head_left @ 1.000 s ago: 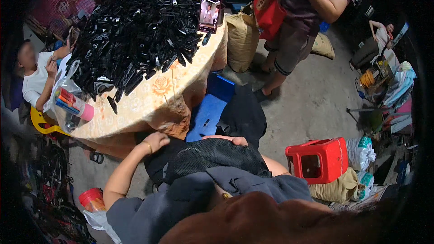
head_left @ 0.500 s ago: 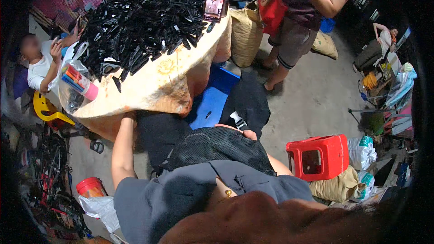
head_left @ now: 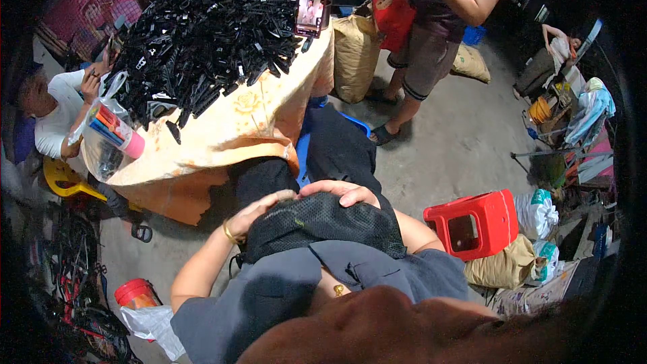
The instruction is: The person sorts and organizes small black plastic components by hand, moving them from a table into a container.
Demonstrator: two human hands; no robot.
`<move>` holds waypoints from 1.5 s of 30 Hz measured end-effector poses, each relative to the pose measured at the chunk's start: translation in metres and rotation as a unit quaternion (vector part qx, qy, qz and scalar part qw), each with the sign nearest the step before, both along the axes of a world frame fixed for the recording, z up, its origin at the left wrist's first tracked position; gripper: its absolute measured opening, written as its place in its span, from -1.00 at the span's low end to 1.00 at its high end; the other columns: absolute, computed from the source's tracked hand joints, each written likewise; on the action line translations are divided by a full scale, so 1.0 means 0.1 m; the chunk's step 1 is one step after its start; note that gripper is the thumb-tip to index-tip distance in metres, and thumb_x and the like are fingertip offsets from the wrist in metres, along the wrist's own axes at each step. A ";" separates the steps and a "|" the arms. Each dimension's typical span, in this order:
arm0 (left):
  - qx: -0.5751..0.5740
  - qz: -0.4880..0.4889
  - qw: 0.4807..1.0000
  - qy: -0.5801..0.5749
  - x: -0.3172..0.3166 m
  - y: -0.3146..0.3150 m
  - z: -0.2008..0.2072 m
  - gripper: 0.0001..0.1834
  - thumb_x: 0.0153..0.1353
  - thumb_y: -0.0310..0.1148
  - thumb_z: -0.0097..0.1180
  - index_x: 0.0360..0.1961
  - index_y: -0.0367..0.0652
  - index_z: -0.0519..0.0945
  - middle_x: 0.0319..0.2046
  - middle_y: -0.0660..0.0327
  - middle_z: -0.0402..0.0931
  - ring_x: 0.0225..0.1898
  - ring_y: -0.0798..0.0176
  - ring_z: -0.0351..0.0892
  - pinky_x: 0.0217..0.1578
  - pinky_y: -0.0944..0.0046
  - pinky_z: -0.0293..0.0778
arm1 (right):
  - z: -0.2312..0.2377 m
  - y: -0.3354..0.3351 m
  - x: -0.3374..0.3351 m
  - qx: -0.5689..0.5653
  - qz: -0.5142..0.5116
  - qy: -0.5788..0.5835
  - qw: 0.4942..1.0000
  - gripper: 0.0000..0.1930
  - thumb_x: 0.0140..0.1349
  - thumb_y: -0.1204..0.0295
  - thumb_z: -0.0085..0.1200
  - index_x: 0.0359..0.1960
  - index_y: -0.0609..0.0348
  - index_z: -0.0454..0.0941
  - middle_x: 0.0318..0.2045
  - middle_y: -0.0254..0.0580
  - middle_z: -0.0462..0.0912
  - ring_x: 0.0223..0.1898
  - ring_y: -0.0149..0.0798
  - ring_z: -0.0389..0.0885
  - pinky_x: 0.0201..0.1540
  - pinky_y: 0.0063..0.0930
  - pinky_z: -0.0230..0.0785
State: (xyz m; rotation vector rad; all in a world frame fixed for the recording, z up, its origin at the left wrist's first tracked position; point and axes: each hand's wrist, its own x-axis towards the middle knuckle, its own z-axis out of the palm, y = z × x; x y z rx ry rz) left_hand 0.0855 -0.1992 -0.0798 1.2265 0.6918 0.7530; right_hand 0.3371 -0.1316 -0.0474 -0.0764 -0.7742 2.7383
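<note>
A black mesh bag-like item (head_left: 323,224) rests against my front above my lap. My left hand (head_left: 259,214), with a gold bracelet at the wrist, grips its far left edge; the fingertips are partly hidden. On the far edge, close beside it, my right hand (head_left: 344,192) has its fingers bent over and its thumb on the mesh. What lies under both hands cannot be seen. Ahead stands a table under a cream flowered cloth (head_left: 226,128), bearing a heap of long black plastic pieces (head_left: 209,40). A lit phone (head_left: 311,11) stands upright at the heap's right.
A clear bag (head_left: 101,155) and a pink-ended pack of coloured pens (head_left: 116,129) are at the table's left edge. One person (head_left: 60,111) sits left; another (head_left: 438,27) stands beyond, holding a red bag (head_left: 393,13). A red stool (head_left: 472,224) and sacks (head_left: 502,267) are right.
My left hand has come back from under the tablecloth's edge onto the mesh item. My right hand has shifted left; the pale buckle beside it no longer shows. My legs have moved left.
</note>
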 end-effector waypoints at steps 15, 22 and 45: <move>-0.047 0.184 0.982 0.009 -0.13 -0.59 0.14 -0.37 -0.11 -0.50 0.18 0.06 -0.35 0.30 -0.04 0.15 0.40 -0.02 0.28 0.37 0.05 0.29 0.23 | 0.15 0.32 0.31 0.560 -0.010 -0.230 0.796 -0.52 0.16 0.28 0.02 0.08 0.23 0.30 0.00 -0.14 0.42 0.02 -0.32 0.35 0.08 -0.47 0.17; -0.147 0.284 0.947 -0.018 -0.59 -0.45 -0.28 -0.52 -0.08 -0.45 0.18 -0.06 -0.29 0.38 -0.18 0.19 0.47 -0.16 0.31 0.44 -0.09 0.30 0.37 | -0.42 0.36 0.66 0.646 -0.084 -0.374 0.660 -0.48 0.15 0.13 -0.01 0.02 0.28 0.33 -0.09 0.04 0.48 -0.04 -0.12 0.45 0.00 -0.39 0.28; -0.047 0.301 0.919 0.249 -0.54 -0.19 -0.40 -0.45 0.00 -0.27 0.23 -0.01 -0.30 0.38 -0.14 0.20 0.44 -0.10 0.36 0.39 -0.03 0.36 0.30 | -0.06 0.59 1.23 0.564 -0.260 -0.563 0.545 -0.73 0.08 0.40 0.07 -0.22 0.33 0.51 -0.35 0.01 0.60 -0.30 -0.22 0.59 -0.26 -0.46 0.41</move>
